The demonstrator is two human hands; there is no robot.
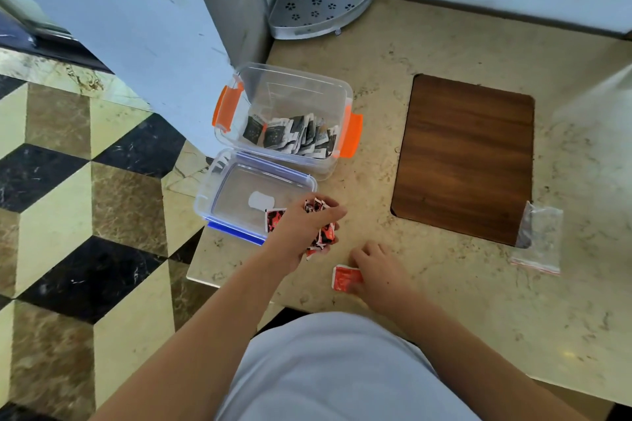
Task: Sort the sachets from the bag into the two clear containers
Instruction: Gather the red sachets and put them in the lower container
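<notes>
Red sachets go in the blue-clip box

The left hand (304,225) grips a bunch of red sachets (319,236) beside the blue-clip box (219,195); tip them in. The right hand (376,267) pinches 1 red sachet (345,278) on the counter (444,301).

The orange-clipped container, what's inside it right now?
The orange-clipped container holds a heap of black-and-white sachets along its near side; the far half looks bare. Whatever lies under the heap is covered.

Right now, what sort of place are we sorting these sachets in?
Probably a home kitchen or dining corner: a marble-look countertop, a wooden cutting board, a metal corner rack against the wall, and patterned stone floor tiles.
</notes>
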